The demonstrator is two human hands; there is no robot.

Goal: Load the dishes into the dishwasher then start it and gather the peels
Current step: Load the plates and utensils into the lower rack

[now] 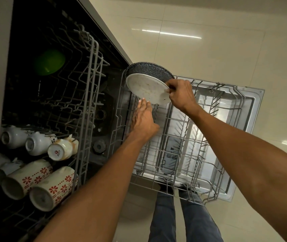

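We reached both arms forward and down; our right hand (pixel 180 94) curled in a pinch, our left hand (pixel 143 119) stretched flat, fingers straight.

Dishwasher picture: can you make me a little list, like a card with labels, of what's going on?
plate: pale round plate, tilted, at the far corner of the lower rack
pan: dark speckled pan standing right behind the plate
right hand: right hand grips the plate's rim
left hand: left hand, fingers straight, tips touching the plate's lower edge
upper rack: cups lying on their sides, a green bowl further back
lower rack: pulled out over the open door, mostly unfilled
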